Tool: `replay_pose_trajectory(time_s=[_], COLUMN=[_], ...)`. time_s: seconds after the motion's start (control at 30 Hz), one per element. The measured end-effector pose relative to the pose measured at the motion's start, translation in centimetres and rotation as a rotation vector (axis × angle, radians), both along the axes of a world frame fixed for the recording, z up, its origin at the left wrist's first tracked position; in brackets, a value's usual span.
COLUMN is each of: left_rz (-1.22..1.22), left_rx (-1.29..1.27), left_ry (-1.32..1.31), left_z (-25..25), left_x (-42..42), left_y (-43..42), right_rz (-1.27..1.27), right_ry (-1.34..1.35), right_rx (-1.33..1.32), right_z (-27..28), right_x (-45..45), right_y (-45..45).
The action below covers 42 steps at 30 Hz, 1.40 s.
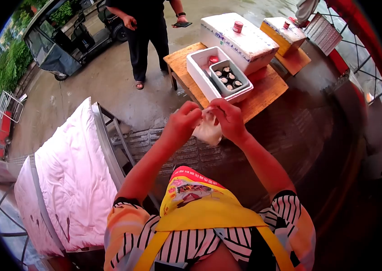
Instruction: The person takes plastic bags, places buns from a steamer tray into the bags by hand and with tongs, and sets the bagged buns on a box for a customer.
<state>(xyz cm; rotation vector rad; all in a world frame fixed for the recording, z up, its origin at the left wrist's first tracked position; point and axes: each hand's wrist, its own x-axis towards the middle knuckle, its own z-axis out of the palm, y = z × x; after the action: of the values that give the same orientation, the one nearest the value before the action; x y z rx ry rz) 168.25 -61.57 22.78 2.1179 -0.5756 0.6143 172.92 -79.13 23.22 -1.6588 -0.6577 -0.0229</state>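
Observation:
A thin, whitish plastic bag (209, 128) hangs between my two hands, in front of the near edge of the wooden table (263, 97). My left hand (184, 118) is closed at the bag's upper left. Pinched on the bag's top edge is my right hand (228, 118). Just beyond them, a white foam box (195, 67) on the table holds a red-lidded jar (213, 59) and a grey bin (241, 90) with several dark, pale-topped containers.
A large closed foam box (240, 40) bears a red can (238, 26). Another stool holds a yellow-sided box (277, 38). Pink bedding (73, 180) covers a frame at left. A person (148, 36) stands beyond, near a three-wheeled vehicle (57, 49).

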Motion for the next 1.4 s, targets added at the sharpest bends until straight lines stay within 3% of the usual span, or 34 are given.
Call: replay_pose_trajectory(time_s=[0.07, 0.17, 0.23, 0.27, 0.3, 0.33, 0.37, 0.4, 0.43, 0.5, 0.53, 0.6, 0.7, 0.8, 0.83, 0.87, 0.97, 1.03, 1.07, 1.13, 1.17, 1.2, 1.27, 1.37, 1.4], left_rz=[0.042, 0.124, 0.13, 0.012, -0.11, -0.238, -0.37, -0.589, -0.617, -0.605, -0.43, -0.314, -0.298, -0.217, -0.17, -0.151, -0.276, -0.366, -0.345, -0.308, -0.393, -0.478, -0.397, -0.27, -0.242], left_rx=[0.152, 0.265, 0.298, 0.035, -0.223, -0.477, -0.419, -0.658, -0.762, -0.677, -0.327, -0.128, -0.288, -0.113, -0.078, -0.128, -0.31, -0.495, -0.391, -0.172, -0.211, -0.255, 0.0, 0.141, 0.127], left_ry=[-0.193, -0.308, -0.278, -0.024, 0.225, 0.476, 0.577, 0.667, 0.743, 0.746, 0.537, 0.361, 0.294, 0.11, 0.448, 0.599, 0.667, 0.74, 0.708, 0.618, 0.512, 0.415, 0.18, -0.2, -0.193], left_z=[1.3, 1.4, -0.3, -0.9, -1.1, -1.3, -1.4, -2.8, -3.8, -2.3, -1.1, -1.7, -1.5, -1.4, -1.6, -0.9, -2.5, -3.0, -2.9, -1.6, -1.5, -1.9, -2.3, -2.1, -2.2], left_x=[5.0, 11.9, 17.3, 19.3, 21.2, 23.3, 25.3, 27.8, 29.7, 32.7, 33.8, 36.5, 39.7, 43.1, 44.2, 45.4, 48.3, 50.2, 50.9, 53.4, 54.7, 55.8, 59.0, 63.8, 65.4], left_y=[2.2, 6.4, 10.4, 11.0, 11.4, 11.7, 12.3, 11.1, 10.5, 9.2, 8.9, 8.1, 7.6, 6.9, 7.2, 7.3, 7.0, 5.9, 5.6, 5.2, 4.6, 3.8, 3.1, 1.9, 1.8], right_rz=[-0.12, -0.172, -0.189, -0.153, -0.167, -0.147, -0.096, -0.04, -0.015, 0.025, 0.027, 0.023, 0.061, 0.141, -0.013, -0.001, 0.091, 0.119, 0.097, -0.028, -0.047, -0.072, -0.121, -0.181, -0.18], right_ry=[-0.813, -0.887, -0.693, -0.603, -0.435, 0.002, 0.127, 0.254, 0.215, 0.154, 0.108, 0.058, -0.143, -0.198, -0.339, -0.349, -0.397, -0.286, -0.236, 0.093, 0.345, 0.335, 0.311, 0.476, 0.509], right_rx=[-0.251, -0.432, -0.593, -0.618, -0.544, -0.405, -0.252, -0.096, -0.118, -0.159, -0.166, -0.136, -0.088, -0.301, -0.409, -0.398, -0.381, -0.409, -0.422, -0.057, 0.162, 0.141, 0.089, 0.274, 0.324], right_z=[1.4, 3.7, 0.5, -2.0, -1.6, -1.1, -0.3, 0.7, 2.1, 3.8, 3.6, 3.8, 2.1, 0.1, -0.3, -0.1, 0.3, 0.0, -0.4, -2.8, -2.0, -2.5, -4.2, -6.3, -6.4], right_x=[6.3, 13.0, 17.9, 20.4, 21.7, 23.0, 24.7, 26.3, 27.3, 30.0, 31.3, 33.7, 37.2, 41.2, 42.2, 42.7, 42.6, 44.3, 45.5, 49.0, 49.7, 50.6, 53.2, 56.9, 58.4], right_y=[0.3, -0.4, -1.6, -1.6, -0.4, 0.3, 1.4, 2.6, 3.8, 5.8, 6.4, 7.4, 7.6, 5.6, 4.7, 4.2, 3.8, 2.8, 2.2, 1.8, 2.4, 2.7, 2.9, 3.5, 3.6])
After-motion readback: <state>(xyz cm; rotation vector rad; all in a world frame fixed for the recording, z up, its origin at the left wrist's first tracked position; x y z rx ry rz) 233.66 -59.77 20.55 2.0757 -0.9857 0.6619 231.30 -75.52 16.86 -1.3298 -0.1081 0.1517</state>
